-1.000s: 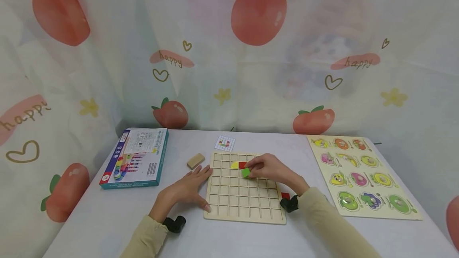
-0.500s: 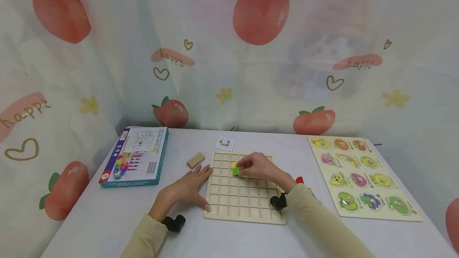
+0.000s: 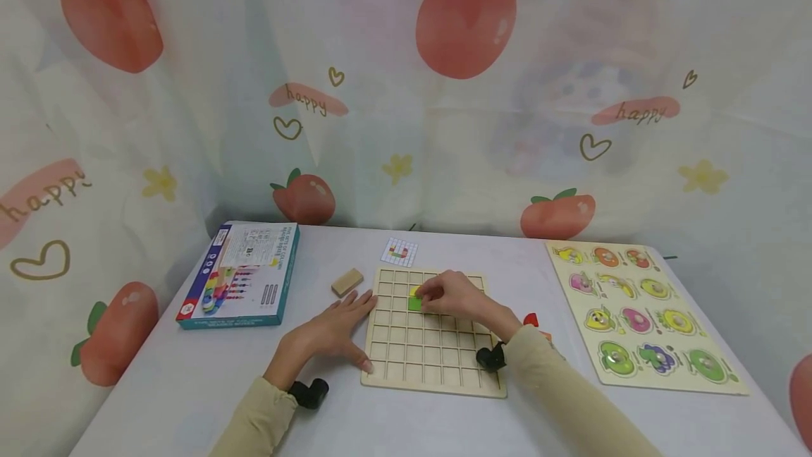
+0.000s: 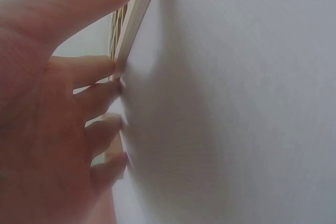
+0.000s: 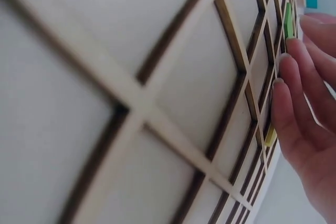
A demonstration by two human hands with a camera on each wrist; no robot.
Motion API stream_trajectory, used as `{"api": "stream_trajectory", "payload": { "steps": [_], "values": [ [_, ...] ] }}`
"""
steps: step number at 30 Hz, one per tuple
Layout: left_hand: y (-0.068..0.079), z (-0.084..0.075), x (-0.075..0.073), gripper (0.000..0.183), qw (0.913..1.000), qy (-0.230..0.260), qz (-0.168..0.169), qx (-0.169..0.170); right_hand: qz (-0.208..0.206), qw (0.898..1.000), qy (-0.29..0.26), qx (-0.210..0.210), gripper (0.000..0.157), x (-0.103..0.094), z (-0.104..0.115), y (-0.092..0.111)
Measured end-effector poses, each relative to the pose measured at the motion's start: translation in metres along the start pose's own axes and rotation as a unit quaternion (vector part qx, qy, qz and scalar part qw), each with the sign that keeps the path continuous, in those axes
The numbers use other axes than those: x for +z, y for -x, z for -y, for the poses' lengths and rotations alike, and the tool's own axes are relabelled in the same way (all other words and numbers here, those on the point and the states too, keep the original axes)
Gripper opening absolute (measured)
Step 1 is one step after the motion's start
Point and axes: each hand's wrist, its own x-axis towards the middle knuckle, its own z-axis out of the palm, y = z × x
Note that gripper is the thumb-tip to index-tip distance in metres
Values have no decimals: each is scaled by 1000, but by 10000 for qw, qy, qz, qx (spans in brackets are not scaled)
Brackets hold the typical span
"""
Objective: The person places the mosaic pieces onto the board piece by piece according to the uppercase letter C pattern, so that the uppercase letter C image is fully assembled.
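Note:
A wooden grid board (image 3: 434, 355) lies in the middle of the table. My right hand (image 3: 458, 296) is over its upper part, its fingertips pinching the right edge of a green tile (image 3: 414, 305) that sits at a cell. In the right wrist view the green tile (image 5: 288, 22) shows just beside thumb and finger. A yellow tile (image 3: 415, 291) lies right behind the green one; the hand hides the red tile near it. My left hand (image 3: 333, 330) rests spread along the board's left edge, thumb on the lower left corner, as the left wrist view also shows its straight fingers (image 4: 102, 69).
A plain wooden block (image 3: 347, 283) lies left of the board, a patterned card (image 3: 399, 252) behind it. At the far left is a boxed toy set (image 3: 244, 277). Beyond the right sleeve are red pieces (image 3: 531, 319) and a fruit puzzle board (image 3: 641, 330).
My right hand has carried the green tile left and down onto a cell in front of the yellow tile, covering the red tile. The left hand has stayed in place.

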Motion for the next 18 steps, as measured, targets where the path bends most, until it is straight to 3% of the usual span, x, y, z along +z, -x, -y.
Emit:
{"api": "stream_trajectory", "payload": {
  "steps": [6,11,18],
  "values": [
    [0,0,0,119,10000,-35,-17,-17,-29,9995,-325,-8,25,-6,-4,10],
    [-1,1,0,118,9999,-74,-33,-59,-220,9995,-218,-43,21,-14,-8,25],
    [-1,1,0,118,10000,-45,-23,-2,-445,9983,-95,360,18,-21,-16,48]
  ]
}}
